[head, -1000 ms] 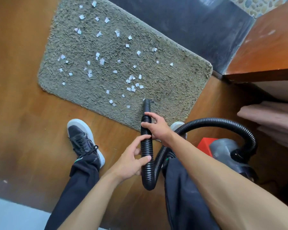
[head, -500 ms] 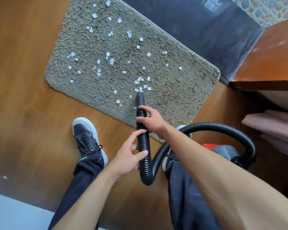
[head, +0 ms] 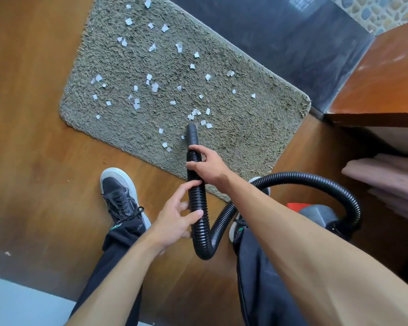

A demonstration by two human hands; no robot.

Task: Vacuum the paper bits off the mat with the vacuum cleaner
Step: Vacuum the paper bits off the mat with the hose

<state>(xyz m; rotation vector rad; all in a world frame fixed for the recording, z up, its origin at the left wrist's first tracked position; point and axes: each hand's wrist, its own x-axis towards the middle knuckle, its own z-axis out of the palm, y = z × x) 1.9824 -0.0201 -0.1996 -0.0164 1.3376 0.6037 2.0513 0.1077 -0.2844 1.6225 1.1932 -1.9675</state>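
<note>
Right hand: grip closed round the ribbed hose just behind the smooth nozzle, above the near edge of the mat. Left hand is lower on the same hose, off the mat's near edge: thumb across the front, fingers round the back, a looser hold with the fingers partly spread. Nozzle tip points down at the mat pile; touching or just above, can't tell. Paper bits are scattered over most of the mat, with a small cluster just beyond the tip and a few just left of the nozzle. The hose loops below the left hand, then arcs right to the vacuum cleaner on the wood floor off the mat's right corner. Black shoe on the floor just off the mat's near edge.
</note>
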